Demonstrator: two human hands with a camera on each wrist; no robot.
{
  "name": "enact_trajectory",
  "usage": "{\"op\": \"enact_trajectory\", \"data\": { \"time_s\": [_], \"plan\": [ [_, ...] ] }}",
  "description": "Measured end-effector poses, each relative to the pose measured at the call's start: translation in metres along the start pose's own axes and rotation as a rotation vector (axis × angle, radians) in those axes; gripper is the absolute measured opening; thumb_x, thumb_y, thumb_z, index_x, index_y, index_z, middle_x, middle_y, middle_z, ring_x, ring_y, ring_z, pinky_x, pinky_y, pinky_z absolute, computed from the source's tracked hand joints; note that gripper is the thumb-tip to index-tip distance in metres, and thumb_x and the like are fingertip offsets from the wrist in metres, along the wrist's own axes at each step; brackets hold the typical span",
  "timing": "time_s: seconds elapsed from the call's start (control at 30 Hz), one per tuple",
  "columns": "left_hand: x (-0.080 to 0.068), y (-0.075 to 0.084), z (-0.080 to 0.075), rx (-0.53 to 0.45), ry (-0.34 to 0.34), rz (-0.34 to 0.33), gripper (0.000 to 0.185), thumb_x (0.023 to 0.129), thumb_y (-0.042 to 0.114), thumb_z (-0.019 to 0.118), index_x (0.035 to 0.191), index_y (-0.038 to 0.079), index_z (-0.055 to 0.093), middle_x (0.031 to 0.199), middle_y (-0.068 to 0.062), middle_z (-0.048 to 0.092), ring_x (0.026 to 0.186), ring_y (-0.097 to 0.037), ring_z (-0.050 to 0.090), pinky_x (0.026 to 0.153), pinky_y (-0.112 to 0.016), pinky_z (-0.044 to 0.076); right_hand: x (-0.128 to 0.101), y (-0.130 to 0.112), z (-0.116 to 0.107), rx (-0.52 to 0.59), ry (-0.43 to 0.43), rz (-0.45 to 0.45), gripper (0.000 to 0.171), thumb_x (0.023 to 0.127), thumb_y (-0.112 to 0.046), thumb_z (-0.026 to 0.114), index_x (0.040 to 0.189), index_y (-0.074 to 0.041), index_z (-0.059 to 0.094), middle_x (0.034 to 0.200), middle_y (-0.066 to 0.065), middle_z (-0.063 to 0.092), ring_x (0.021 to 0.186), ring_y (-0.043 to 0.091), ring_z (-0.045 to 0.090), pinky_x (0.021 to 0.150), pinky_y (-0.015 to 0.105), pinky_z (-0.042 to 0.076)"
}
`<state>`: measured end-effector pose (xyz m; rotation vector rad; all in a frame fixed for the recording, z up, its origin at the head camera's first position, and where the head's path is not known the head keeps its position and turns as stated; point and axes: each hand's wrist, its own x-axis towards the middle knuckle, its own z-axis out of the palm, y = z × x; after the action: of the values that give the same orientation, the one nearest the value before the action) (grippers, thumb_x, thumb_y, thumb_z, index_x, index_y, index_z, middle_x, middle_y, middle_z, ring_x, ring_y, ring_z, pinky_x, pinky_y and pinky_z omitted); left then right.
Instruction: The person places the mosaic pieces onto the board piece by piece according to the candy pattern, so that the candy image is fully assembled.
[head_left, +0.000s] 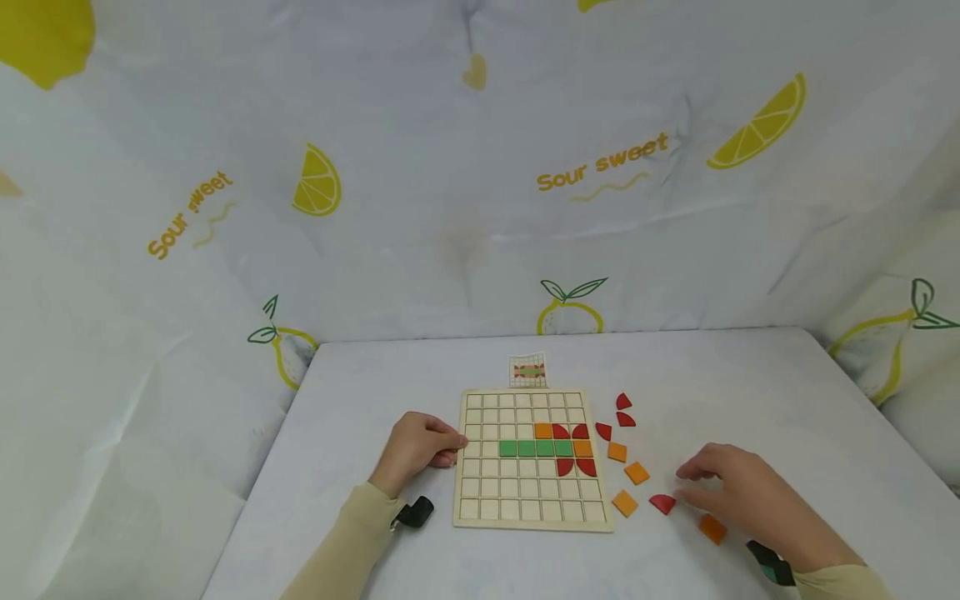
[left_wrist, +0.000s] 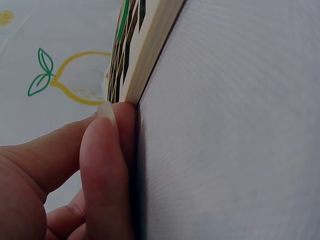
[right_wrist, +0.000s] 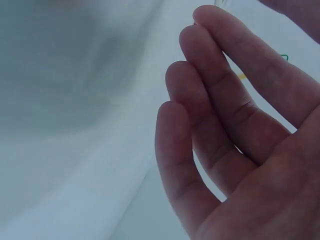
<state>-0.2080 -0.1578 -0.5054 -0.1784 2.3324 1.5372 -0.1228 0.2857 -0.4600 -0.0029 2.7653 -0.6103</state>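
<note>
A pale wooden grid board (head_left: 480, 487) lies flat on the table. My left hand (head_left: 423, 442) holds its left edge, thumb and finger (left_wrist: 102, 165) together right at the wooden rim in the left wrist view. In the grid sit a row of several green squares (head_left: 527, 448), orange squares (head_left: 582, 448) and red quarter-circle pieces (head_left: 587, 467). My right hand (head_left: 738, 483) is over the table to the right of the board, fingers (right_wrist: 215, 75) loosely bent and nothing in them. Closest to its fingertips is a loose red quarter-circle (head_left: 663, 503); an orange square (head_left: 712, 529) lies beneath the hand.
Behind the board stands a small pattern card (head_left: 528, 371). More loose pieces are scattered off the board's right side, among them a red quarter-circle (head_left: 623, 401) and an orange square (head_left: 625, 503). A lemon-printed white cloth (head_left: 450, 208) hangs behind the white table (head_left: 337, 417).
</note>
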Motion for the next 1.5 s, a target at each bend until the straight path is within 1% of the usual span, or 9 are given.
{"op": "enact_trajectory", "data": {
  "time_s": [0.17,0.3,0.43,0.63,0.93,1.1,1.2,1.37,1.5],
  "plan": [
    [0.000,-0.002,0.001,-0.009,0.003,0.007,0.021,0.080,0.024,0.085,0.089,0.007,0.075,0.078,-0.007,0.076,0.061,-0.012,0.071,0.061,-0.027,0.062,-0.016,0.019,0.007,-0.031,-0.024,0.036,0.048,0.071,-0.057,0.085,0.099,-0.019,0.076,0.095,-0.007,0.068,0.092,0.016,0.061,0.084,0.047,0.058],
    [0.001,-0.003,0.001,-0.007,0.001,0.009,0.021,0.081,0.024,0.085,0.088,0.007,0.075,0.078,-0.007,0.076,0.062,-0.012,0.071,0.061,-0.027,0.062,-0.024,0.030,0.015,-0.053,-0.020,0.026,0.048,0.068,-0.059,0.085,0.098,-0.022,0.075,0.094,-0.010,0.067,0.092,0.014,0.061,0.082,0.042,0.056],
    [0.003,-0.003,0.001,-0.007,0.000,0.008,0.020,0.081,0.024,0.085,0.089,0.008,0.075,0.079,-0.007,0.076,0.062,-0.012,0.071,0.061,-0.027,0.062,-0.027,0.035,0.020,-0.084,0.005,0.005,0.047,0.068,-0.058,0.086,0.098,-0.024,0.074,0.094,-0.010,0.066,0.091,0.013,0.059,0.083,0.041,0.055],
    [0.002,-0.003,0.001,-0.014,-0.008,0.008,0.017,0.083,0.022,0.083,0.088,0.008,0.076,0.081,-0.005,0.077,0.063,-0.011,0.071,0.062,-0.026,0.062,-0.026,0.036,0.021,-0.088,-0.005,0.006,0.041,0.072,-0.050,0.086,0.099,-0.022,0.074,0.095,-0.010,0.068,0.091,0.014,0.060,0.083,0.042,0.057],
    [0.000,-0.001,0.000,-0.010,-0.012,0.013,0.016,0.083,0.023,0.082,0.088,0.009,0.076,0.081,-0.005,0.077,0.063,-0.011,0.071,0.063,-0.026,0.062,-0.030,0.048,0.019,-0.047,-0.010,0.051,0.053,0.069,-0.053,0.087,0.103,-0.016,0.074,0.099,-0.007,0.068,0.094,0.018,0.061,0.084,0.046,0.058],
    [0.001,-0.001,0.000,-0.007,-0.005,0.013,0.018,0.082,0.024,0.084,0.088,0.009,0.076,0.079,-0.007,0.077,0.063,-0.011,0.071,0.062,-0.026,0.062,-0.031,0.052,0.020,-0.046,0.003,0.036,0.040,0.074,-0.047,0.086,0.101,-0.020,0.074,0.098,-0.009,0.068,0.092,0.015,0.060,0.082,0.039,0.058],
    [0.000,-0.001,0.000,-0.005,-0.004,0.014,0.019,0.082,0.024,0.084,0.089,0.008,0.075,0.079,-0.007,0.076,0.063,-0.012,0.071,0.062,-0.026,0.062,-0.029,0.050,0.020,-0.049,0.018,0.015,0.033,0.076,-0.043,0.086,0.099,-0.022,0.075,0.096,-0.010,0.068,0.090,0.013,0.060,0.078,0.034,0.057],
    [-0.001,0.000,0.000,0.003,0.008,0.012,0.019,0.082,0.024,0.084,0.088,0.008,0.075,0.079,-0.006,0.076,0.063,-0.011,0.071,0.061,-0.026,0.062,-0.014,0.032,0.018,0.003,0.031,-0.005,0.031,0.076,-0.036,0.087,0.099,-0.018,0.076,0.092,-0.008,0.068,0.089,0.015,0.061,0.083,0.044,0.060],
    [-0.001,0.001,0.000,-0.002,0.007,0.015,0.018,0.082,0.023,0.084,0.088,0.008,0.075,0.079,-0.006,0.076,0.063,-0.011,0.071,0.061,-0.026,0.062,0.002,0.010,0.013,-0.029,0.081,-0.089,0.027,0.075,-0.033,0.088,0.096,-0.021,0.076,0.092,-0.008,0.068,0.090,0.015,0.062,0.085,0.046,0.060]
  ]
}}
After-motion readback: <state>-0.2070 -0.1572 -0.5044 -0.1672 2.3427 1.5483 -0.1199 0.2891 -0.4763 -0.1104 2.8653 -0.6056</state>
